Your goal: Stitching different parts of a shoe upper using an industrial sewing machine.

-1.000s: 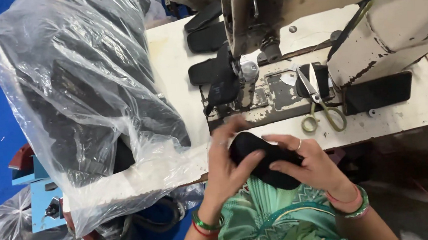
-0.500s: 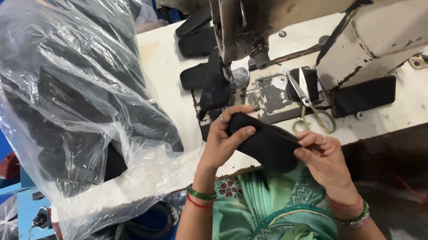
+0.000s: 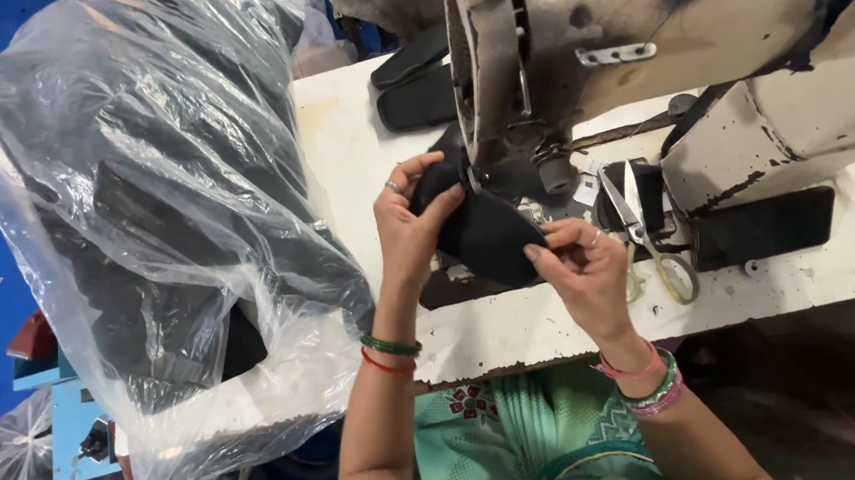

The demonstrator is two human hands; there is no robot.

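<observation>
Black fabric piece (image 3: 482, 231) sits pinched between both hands, directly below the head of the sewing machine (image 3: 635, 45), its upper edge pushed in at the needle area. The left hand (image 3: 409, 233) closes on the piece's left end, thumb on the near face and fingers curled over the top. The right hand (image 3: 582, 271) grips the lower right edge, fingertips bent tight against the cloth. Just right of the machine's needle lie scissors (image 3: 648, 240) with pale yellow handles, flat on the worn white table (image 3: 811, 278). Far left of the machine bulges a clear plastic bag (image 3: 165, 218) stuffed with more dark pieces.
</observation>
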